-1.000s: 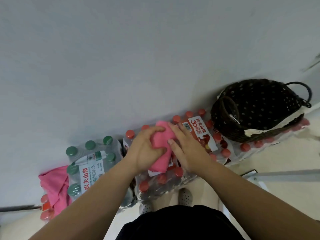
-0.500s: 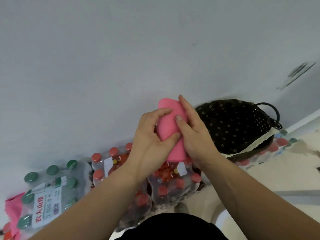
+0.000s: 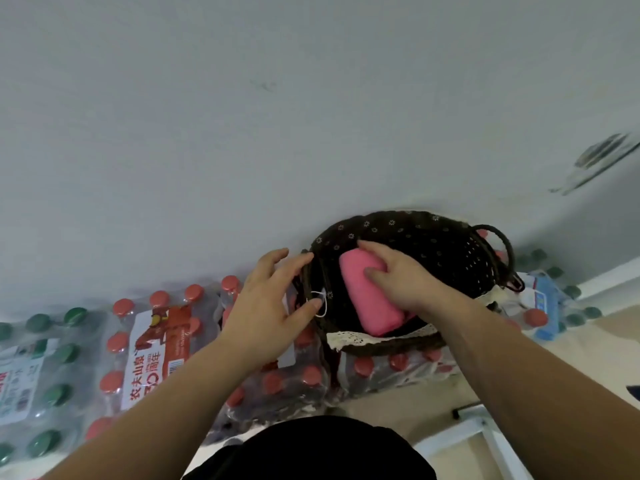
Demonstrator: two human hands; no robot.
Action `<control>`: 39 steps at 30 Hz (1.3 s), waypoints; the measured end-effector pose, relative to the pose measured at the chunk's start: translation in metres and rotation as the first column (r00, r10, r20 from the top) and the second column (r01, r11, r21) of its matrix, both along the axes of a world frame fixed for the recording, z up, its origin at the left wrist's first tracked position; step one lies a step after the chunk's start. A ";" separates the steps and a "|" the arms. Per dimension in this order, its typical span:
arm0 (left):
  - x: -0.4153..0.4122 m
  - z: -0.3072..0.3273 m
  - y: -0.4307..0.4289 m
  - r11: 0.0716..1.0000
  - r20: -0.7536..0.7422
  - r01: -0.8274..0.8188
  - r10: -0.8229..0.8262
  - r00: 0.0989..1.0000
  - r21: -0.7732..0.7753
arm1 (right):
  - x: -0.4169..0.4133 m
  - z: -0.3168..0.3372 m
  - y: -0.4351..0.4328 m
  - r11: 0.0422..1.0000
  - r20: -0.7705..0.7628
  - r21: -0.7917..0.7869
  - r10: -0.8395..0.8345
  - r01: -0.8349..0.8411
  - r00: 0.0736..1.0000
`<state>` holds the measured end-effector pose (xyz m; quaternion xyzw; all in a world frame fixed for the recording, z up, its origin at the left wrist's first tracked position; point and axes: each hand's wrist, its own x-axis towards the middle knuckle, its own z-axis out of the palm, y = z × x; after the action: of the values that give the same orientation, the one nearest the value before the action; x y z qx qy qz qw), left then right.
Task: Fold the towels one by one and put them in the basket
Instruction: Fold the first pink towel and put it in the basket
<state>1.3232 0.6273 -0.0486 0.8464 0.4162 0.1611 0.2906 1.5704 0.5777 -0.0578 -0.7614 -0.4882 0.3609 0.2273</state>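
The folded pink towel [image 3: 367, 303] lies inside the dark woven basket [image 3: 450, 237], tilted, its lower end near the lace-trimmed front rim. The right hand [image 3: 401, 282] grips it from the right: fingers [image 3: 374, 249] curl over the upper end, thumb pressed on the face. The left hand [image 3: 270, 299] is spread wide and holds nothing, its fingertips at the basket's left rim; contact cannot be confirmed. The basket stands on shrink-wrapped packs of red-capped bottles [image 3: 145, 341].
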 end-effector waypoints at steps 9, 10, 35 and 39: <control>0.005 0.000 -0.007 1.000 0.026 -0.002 0.002 1.000 0.004 | -0.023 -0.031 0.015 0.999 -0.023 0.005 0.052 -0.052 0.998; 0.006 0.000 -0.007 1.000 0.027 0.000 0.000 1.000 0.008 | -0.023 -0.033 0.014 0.996 0.042 -0.011 0.092 -0.091 0.995; 0.014 0.004 -0.017 0.995 -0.119 -0.011 0.023 0.993 0.102 | 0.000 -0.038 0.017 0.581 0.457 -0.432 0.801 -0.690 0.388; 0.015 0.001 -0.019 0.999 -0.056 -0.028 0.030 0.998 0.031 | 0.001 -0.035 0.017 0.592 0.439 -0.418 0.796 -0.690 0.417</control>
<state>1.3378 0.6085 -0.0472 0.8487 0.4341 0.1474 0.2636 1.5718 0.5951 -0.0930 -0.5517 -0.7853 0.2109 -0.1857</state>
